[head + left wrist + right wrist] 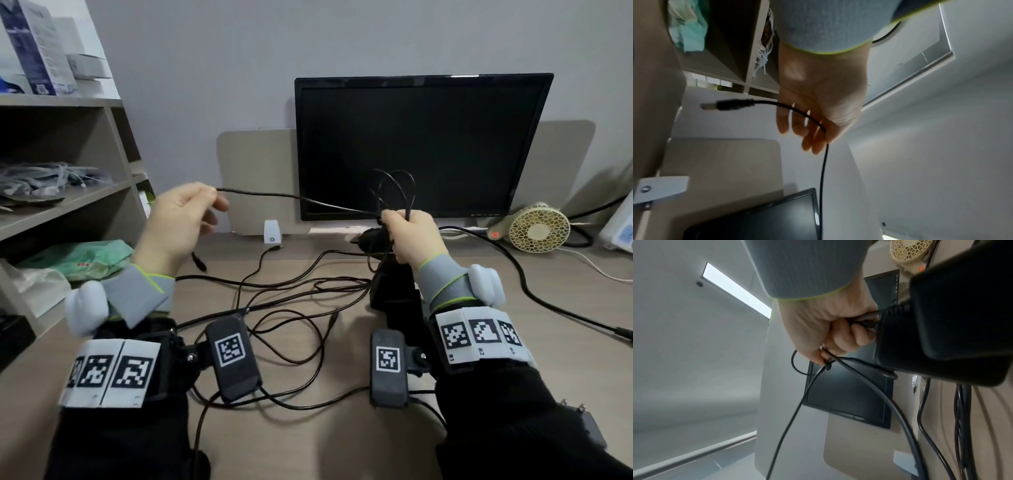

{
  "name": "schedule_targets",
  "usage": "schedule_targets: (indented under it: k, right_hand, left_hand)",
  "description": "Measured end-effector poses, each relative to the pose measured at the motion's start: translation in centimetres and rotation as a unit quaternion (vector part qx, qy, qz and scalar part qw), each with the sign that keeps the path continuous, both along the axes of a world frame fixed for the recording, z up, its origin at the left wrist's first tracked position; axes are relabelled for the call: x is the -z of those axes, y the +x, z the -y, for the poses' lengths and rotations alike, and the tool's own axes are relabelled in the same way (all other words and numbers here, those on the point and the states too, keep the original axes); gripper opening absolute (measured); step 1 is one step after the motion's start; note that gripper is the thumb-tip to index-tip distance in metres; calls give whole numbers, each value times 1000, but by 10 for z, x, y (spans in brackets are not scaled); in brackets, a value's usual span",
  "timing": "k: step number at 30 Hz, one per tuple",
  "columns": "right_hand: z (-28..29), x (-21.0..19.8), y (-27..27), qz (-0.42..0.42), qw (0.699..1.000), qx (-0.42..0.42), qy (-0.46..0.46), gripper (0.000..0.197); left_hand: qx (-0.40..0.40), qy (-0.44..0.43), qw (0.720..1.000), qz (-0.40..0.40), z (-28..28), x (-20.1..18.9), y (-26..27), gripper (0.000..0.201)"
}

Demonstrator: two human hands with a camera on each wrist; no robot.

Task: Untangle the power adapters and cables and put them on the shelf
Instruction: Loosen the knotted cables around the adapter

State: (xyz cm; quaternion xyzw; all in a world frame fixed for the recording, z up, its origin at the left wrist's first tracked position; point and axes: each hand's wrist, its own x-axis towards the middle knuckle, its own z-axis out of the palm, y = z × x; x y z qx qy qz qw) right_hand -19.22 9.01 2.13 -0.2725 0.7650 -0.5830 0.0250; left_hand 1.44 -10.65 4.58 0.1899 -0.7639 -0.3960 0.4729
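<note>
The shelf (68, 202) stands at far left, already holding pale cables. The left hand (178, 219) pinches one thin black cable (291, 196) near its barrel plug (729, 104), drawing it taut from the right hand (411, 236), whose grip is curled round a looped bundle (394, 192) above two black adapters (941, 331). This looks like mid-untangling; next, feed the plug back through the loops. Several more cables sprawl on the desk (308, 445), too interwoven to count.

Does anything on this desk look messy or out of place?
Yes: black cables sprawl in crossing loops over the desk, a real tangle. The right hand grips a knotted bunch with a power adapter dangling from it, while the left hand pulls one strand sideways.
</note>
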Motion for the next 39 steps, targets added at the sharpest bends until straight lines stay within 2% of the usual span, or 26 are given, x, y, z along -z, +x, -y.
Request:
schedule_targets:
  k: [3,6,8,11,12,15,20,23,26,29,31,33,35,37,39]
  right_hand:
    - [4,-1,4,-17,1000,-17,4,41]
    - [9,-1,14,-58,997,-37,41,43]
    - [12,-2,22,-91,992,-65,60,43]
    - [17,-2,35,-137,979,-127,87,41]
    - [18,-2,37,-145,975,-142,90,41]
    - [17,-4,39,-135,976,-158,65,38]
    - [18,-4,37,-103,981,-161,43,38]
    - [14,-2,24,-77,993,-88,21,35]
    - [1,1,2,-6,999,-8,-33,38]
    - [-9,1,-10,53,994,-1,-91,40]
    - [-8,0,-9,44,995,-9,-90,38]
    - [-5,-2,-2,1,999,-18,-47,33]
    - [-2,-3,5,-35,999,-34,-21,34]
    - [1,-2,10,-54,997,-48,-9,36]
    - [4,-1,17,-76,995,-58,2,41]
  left_hand:
    - [-10,9,995,99,1,13,-19,21]
    - [-23,-56,981,183,-13,18,-35,39]
    - [-1,-97,977,192,-32,17,-44,34]
    - [52,-120,970,204,-63,16,-54,14]
    - [66,-129,967,211,-69,17,-56,20]
    - [115,-104,969,193,-75,18,-58,38]
    - [141,-113,966,184,-78,14,-55,32]
    - [160,-88,974,133,-79,9,-51,29]
    - [153,-60,985,48,-67,-4,-37,27]
    - [119,-41,992,12,-39,-6,-20,26]
    - [88,-27,995,42,-23,3,-18,26]
    - [69,-10,992,109,-15,15,-21,23]
    - [63,-15,982,179,-11,23,-27,11]
    - [37,-56,970,233,-14,24,-33,24]
    - [29,-85,965,248,-28,20,-37,29]
